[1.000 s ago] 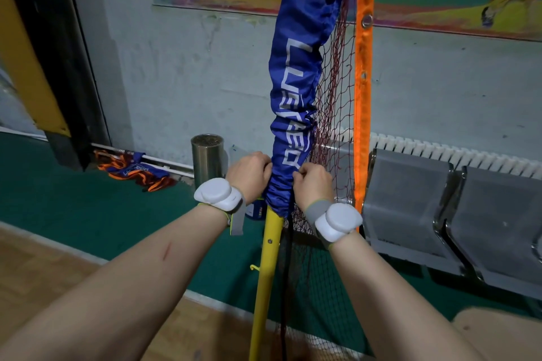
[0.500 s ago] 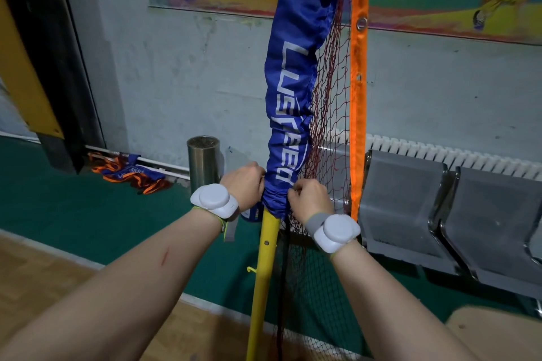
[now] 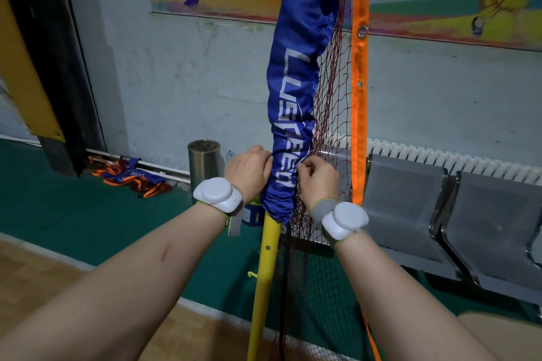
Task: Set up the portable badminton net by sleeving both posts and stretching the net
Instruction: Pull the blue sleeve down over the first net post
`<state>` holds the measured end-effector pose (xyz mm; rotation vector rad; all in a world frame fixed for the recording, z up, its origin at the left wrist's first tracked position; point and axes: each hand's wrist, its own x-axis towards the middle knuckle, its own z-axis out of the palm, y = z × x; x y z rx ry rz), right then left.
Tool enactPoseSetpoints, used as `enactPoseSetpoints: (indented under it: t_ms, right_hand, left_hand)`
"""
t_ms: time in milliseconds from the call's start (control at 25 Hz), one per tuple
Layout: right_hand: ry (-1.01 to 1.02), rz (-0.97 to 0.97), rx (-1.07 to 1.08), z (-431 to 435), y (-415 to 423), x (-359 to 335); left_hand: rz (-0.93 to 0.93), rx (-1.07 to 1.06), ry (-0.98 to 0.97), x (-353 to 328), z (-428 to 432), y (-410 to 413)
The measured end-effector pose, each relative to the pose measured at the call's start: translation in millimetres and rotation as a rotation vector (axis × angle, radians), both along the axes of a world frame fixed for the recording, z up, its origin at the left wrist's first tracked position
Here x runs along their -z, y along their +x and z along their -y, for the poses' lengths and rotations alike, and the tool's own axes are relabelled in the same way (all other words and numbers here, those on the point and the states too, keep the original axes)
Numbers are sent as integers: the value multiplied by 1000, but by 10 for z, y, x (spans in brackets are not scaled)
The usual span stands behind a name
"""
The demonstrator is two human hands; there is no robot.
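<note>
I record the left grip [image 3: 247, 168] closed on the left edge of the blue sleeve [image 3: 293, 82], with the fingers curled into the fabric near its gathered lower end. The right grip [image 3: 318, 182] pinches the same sleeve on the opposite edge at nearly the same height, where the dark red net [image 3: 331, 97] meets the fabric.

The sleeve stands directly between the two grips and rises above them out of the top of the view, with white lettering running down its face. Its bunched hem ends just below the grips. Beneath it the yellow post [image 3: 265, 272] runs bare toward the floor, slightly tilted.

An orange band [image 3: 360, 126] with metal eyelets hangs upright just right of the right grip, and the net spans between it and the sleeve. Each wrist carries a white device [image 3: 217, 193].

Just left of the left grip I see a steel cylinder [image 3: 203, 161]. Further left, a heap of blue and orange fabric [image 3: 129, 179] lies against the wall. Right of the right grip, grey seats [image 3: 404, 208] stand before a white radiator [image 3: 440, 155].
</note>
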<state>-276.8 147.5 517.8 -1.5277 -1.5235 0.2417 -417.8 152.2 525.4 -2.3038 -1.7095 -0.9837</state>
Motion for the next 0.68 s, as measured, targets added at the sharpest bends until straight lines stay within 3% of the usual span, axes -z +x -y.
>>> enactPoseSetpoints:
  t_ms: [520,680]
  right_hand:
    - [-134,209,-19,59,-19,189]
    - [-141,149,-23,55,-23,210]
  left_hand:
    - [-86,-5,-128,128,0,-11]
    - [-156,23,-193,240,25,-72]
